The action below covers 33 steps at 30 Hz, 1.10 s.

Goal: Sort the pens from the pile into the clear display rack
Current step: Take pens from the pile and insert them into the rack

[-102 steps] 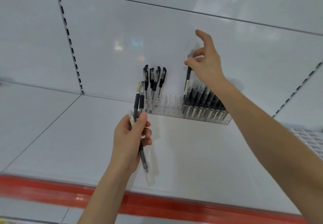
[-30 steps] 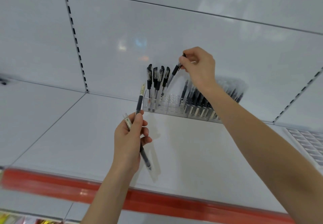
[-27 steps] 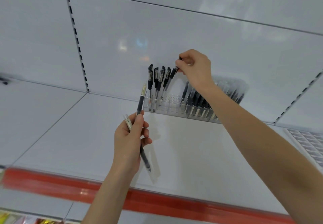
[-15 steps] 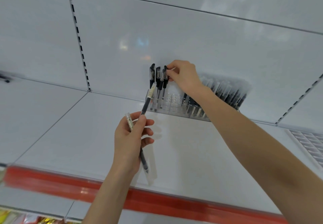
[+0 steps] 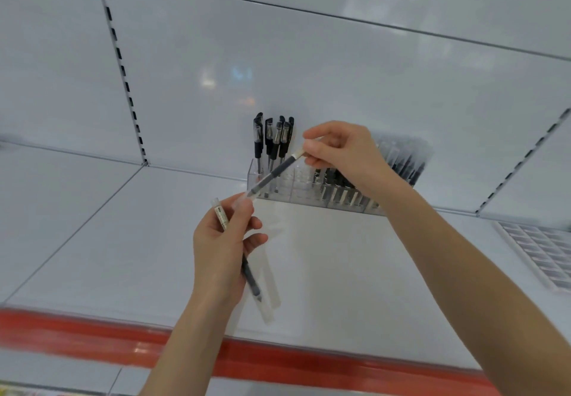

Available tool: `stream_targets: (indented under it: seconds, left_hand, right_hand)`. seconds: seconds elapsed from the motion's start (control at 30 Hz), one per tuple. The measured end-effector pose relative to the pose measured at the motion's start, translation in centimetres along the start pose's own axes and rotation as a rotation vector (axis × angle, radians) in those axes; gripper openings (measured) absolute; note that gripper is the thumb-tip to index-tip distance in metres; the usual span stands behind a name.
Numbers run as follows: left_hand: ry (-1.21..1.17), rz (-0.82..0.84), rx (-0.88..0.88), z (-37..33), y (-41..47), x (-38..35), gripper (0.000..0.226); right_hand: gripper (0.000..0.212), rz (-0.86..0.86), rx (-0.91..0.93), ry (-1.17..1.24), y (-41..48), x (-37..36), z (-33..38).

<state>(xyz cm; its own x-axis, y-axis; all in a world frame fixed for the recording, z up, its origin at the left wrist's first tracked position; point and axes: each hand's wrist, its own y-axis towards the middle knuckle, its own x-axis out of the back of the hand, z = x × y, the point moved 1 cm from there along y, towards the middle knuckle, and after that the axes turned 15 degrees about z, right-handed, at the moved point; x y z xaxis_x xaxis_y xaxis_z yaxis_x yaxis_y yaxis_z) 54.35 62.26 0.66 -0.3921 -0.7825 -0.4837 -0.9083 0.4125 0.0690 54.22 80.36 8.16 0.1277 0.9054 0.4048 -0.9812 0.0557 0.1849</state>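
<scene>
I am looking up at a white shelf (image 5: 123, 241) with a glossy white back panel (image 5: 309, 71) and a red strip (image 5: 92, 334) along its front edge. The clear display rack (image 5: 296, 190) stands at the back of the shelf against the panel. By my reading the sorting is well along. A cluster of capped pens (image 5: 272, 142) stands upright in the rack's left end. A dense block of pens (image 5: 340, 191) fills its right part, and a band of bare cells lies between them. In the left cluster I count four or five caps, but they overlap too much to settle it. The right block is largely hidden behind the forearm, so I cannot count it. Two pens are outside the rack. My right hand (image 5: 343, 154) pinches the pale end of the slanted pen (image 5: 272, 176) between thumb and forefinger, with the other fingers curled in. That pen's lower end sits at the thumb tip of my left hand (image 5: 222, 256). The left hand's fingers are wrapped round the labelled pen (image 5: 222, 218), which points its dark tip down toward the shelf edge. I see no pile on the shelf, so these two may be all that is left. A pale translucent strip (image 5: 270, 275) under the left hand could be a sleeve or a reflection. One gridded tray (image 5: 537, 250) lies far right.
</scene>
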Motion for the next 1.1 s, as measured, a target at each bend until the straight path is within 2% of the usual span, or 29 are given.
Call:
stream_targets:
  seconds: [0.07,0.1,0.2,0.23,0.43,0.5,0.6,0.7,0.77,0.87,0.93,1.03,1.1]
  left_hand:
    - [-0.007,-0.027,-0.016,-0.1,0.2,0.3,0.007]
    - [-0.005,-0.036,-0.022,-0.2,0.2,0.4,0.007]
    - [0.015,-0.056,-0.041,-0.5,0.5,0.7,0.008]
    - [0.029,-0.056,-0.043,-0.5,0.5,0.7,0.007]
    - [0.063,-0.017,-0.027,-0.6,0.8,0.2,0.008]
    - [0.077,-0.001,-0.019,-0.7,0.8,0.4,0.010]
    - [0.063,0.011,0.000,-0.7,0.9,0.7,0.021]
    - [-0.042,0.009,0.062,-0.5,1.1,0.9,0.037]
    - [-0.102,0.020,0.085,-0.4,1.3,0.9,0.037]
    - [-0.108,0.014,0.076,-0.3,1.5,0.9,0.026]
    - [-0.095,0.011,0.047,-0.3,1.6,0.9,0.021]
    - [-0.098,0.006,0.029,-0.2,1.7,1.0,0.020]
    - [-0.110,0.013,0.024,0.0,1.7,1.1,0.020]
  right_hand:
    - [0.010,-0.014,-0.013,0.049,-0.4,0.7,-0.3]
    - [0.009,0.006,-0.031,-0.007,-0.6,0.8,-0.5]
    - [0.005,0.100,-0.049,-0.483,-1.4,0.2,-0.8]
    - [0.005,0.130,-0.024,-0.575,-1.6,-0.2,-0.7]
    - [0.019,0.352,0.094,-0.646,-2.0,-3.7,0.0]
    - [0.018,0.309,0.077,-0.643,-1.6,-3.5,-0.1]
    - [0.013,0.086,0.045,-0.424,-0.3,-1.5,0.4]
    - [0.029,-0.142,0.062,-0.155,1.0,0.9,1.5]
    - [0.033,-0.234,0.097,-0.097,1.9,1.9,1.9]
    - [0.021,-0.336,0.099,-0.113,3.0,2.7,1.5]
    - [0.010,-0.327,0.065,-0.197,3.4,3.0,0.8]
    - [0.019,-0.250,0.009,-0.373,3.8,3.3,-0.3]
    - [0.022,-0.268,0.012,-0.464,3.8,3.5,-0.7]
